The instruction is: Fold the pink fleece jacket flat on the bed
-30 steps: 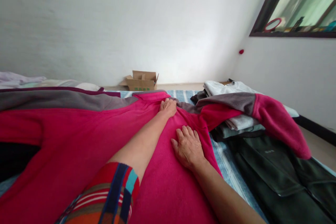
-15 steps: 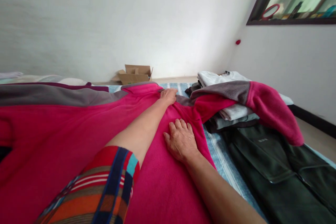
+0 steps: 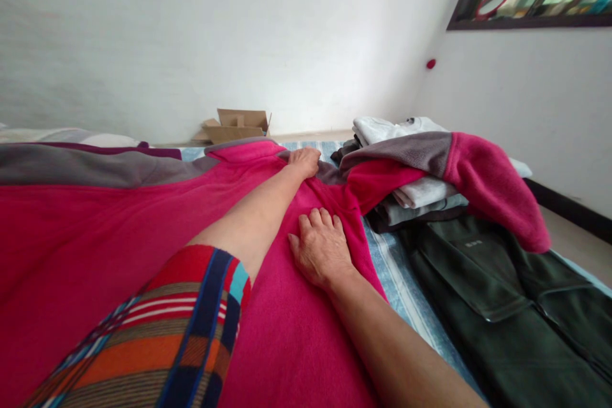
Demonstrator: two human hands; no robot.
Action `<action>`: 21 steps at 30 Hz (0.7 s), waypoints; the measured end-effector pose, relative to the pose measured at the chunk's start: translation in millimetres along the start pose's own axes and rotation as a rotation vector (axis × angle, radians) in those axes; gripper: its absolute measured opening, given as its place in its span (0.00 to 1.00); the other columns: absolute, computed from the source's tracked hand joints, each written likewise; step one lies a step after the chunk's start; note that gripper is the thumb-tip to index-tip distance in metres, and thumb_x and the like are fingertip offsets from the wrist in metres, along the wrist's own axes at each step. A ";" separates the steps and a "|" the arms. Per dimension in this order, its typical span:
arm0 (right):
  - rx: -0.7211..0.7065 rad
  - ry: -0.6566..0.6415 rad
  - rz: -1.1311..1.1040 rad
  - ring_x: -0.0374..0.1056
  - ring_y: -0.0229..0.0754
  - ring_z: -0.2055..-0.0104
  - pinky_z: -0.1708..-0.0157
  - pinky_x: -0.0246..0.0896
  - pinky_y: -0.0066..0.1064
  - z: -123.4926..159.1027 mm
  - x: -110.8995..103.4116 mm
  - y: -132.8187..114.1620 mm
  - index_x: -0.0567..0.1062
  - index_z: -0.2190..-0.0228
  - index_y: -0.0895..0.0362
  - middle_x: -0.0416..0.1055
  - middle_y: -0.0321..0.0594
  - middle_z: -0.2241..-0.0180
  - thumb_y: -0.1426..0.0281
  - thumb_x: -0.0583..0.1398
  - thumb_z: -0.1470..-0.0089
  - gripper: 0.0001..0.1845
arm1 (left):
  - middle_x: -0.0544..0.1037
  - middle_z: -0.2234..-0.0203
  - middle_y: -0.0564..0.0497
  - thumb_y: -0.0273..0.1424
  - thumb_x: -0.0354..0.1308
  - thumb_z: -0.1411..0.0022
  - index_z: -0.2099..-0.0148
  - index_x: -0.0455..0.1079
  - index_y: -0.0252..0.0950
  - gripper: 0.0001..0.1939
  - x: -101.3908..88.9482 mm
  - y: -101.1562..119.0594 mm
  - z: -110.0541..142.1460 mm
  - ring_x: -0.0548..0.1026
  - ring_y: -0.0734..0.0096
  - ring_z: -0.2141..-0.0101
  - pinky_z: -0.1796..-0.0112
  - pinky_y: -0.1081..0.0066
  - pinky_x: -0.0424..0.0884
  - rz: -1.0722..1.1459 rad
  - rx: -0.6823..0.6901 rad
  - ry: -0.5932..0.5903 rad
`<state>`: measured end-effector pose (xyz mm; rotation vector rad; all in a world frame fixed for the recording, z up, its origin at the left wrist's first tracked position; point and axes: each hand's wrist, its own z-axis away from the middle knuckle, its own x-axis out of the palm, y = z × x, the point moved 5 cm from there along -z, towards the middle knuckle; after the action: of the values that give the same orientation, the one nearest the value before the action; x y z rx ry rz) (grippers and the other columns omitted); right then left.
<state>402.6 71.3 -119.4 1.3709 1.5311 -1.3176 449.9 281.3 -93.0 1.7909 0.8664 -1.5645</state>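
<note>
Pink fleece [image 3: 275,296], folded clothes [image 3: 424,194] and a dark garment [image 3: 502,312] lie on blue cloth [image 3: 399,277].

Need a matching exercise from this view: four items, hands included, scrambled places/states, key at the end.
Column one:
1. left hand
2. right hand
3. brown cardboard box
4. pink-and-grey fleece sleeve

Column two:
A. flaps open, near the plain white wall
B. palm down, fingers slightly spread, on the pink fleece body of the garment
C. draped over the folded stack of white and grey clothes
D. at the shoulder, beside the pink collar

Right pairs: 1-D, 2-B, 3-A, 4-C
</note>
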 end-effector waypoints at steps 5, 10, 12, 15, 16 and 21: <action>0.003 -0.005 -0.007 0.54 0.54 0.45 0.47 0.48 0.50 0.2 0.0 0.2 0.69 0.54 0.60 0.63 0.53 0.49 0.59 0.47 0.40 0.22 | 0.71 0.51 0.46 0.24 0.51 0.43 0.51 0.68 0.40 0.18 8.5 -5.1 4.7 0.71 0.61 0.53 0.55 0.67 0.67 0.065 -0.037 0.070; 0.003 -0.003 -0.006 0.53 0.55 0.45 0.47 0.49 0.50 0.3 0.2 0.7 0.69 0.54 0.60 0.63 0.53 0.49 0.59 0.47 0.40 0.23 | 0.73 0.53 0.46 0.21 0.49 0.43 0.47 0.64 0.37 0.21 19.4 -11.3 11.2 0.70 0.65 0.53 0.55 0.71 0.66 0.122 -0.044 0.099; 0.002 -0.001 -0.004 0.54 0.55 0.45 0.47 0.49 0.50 0.2 -0.1 0.8 0.69 0.54 0.60 0.64 0.53 0.49 0.59 0.46 0.40 0.23 | 0.71 0.52 0.45 0.22 0.48 0.42 0.46 0.62 0.35 0.21 15.6 -13.4 16.6 0.69 0.65 0.52 0.54 0.70 0.65 0.136 -0.064 0.158; -0.003 0.004 -0.003 0.54 0.55 0.45 0.48 0.49 0.50 0.0 -0.7 0.3 0.69 0.54 0.60 0.64 0.53 0.50 0.59 0.46 0.40 0.23 | 0.69 0.50 0.42 0.23 0.44 0.39 0.47 0.64 0.34 0.19 8.8 -15.1 26.5 0.67 0.60 0.49 0.52 0.65 0.65 0.128 -0.113 0.270; -0.005 0.004 -0.003 0.54 0.55 0.45 0.48 0.49 0.50 0.0 -0.8 0.1 0.69 0.54 0.60 0.64 0.53 0.50 0.59 0.46 0.40 0.23 | 0.70 0.51 0.41 0.23 0.44 0.39 0.48 0.66 0.33 0.18 9.9 -14.8 28.5 0.66 0.58 0.49 0.52 0.64 0.65 0.120 -0.120 0.265; 0.007 0.007 -0.005 0.54 0.54 0.45 0.47 0.49 0.50 0.7 -0.3 0.4 0.69 0.55 0.59 0.64 0.52 0.50 0.59 0.47 0.40 0.22 | 0.76 0.59 0.41 0.26 0.49 0.41 0.57 0.73 0.33 0.13 33.5 -12.3 22.8 0.72 0.58 0.56 0.57 0.68 0.67 0.122 -0.065 0.062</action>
<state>403.0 70.5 -119.4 1.3788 1.5369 -1.3231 429.5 273.6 -129.3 1.8189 0.8112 -1.3950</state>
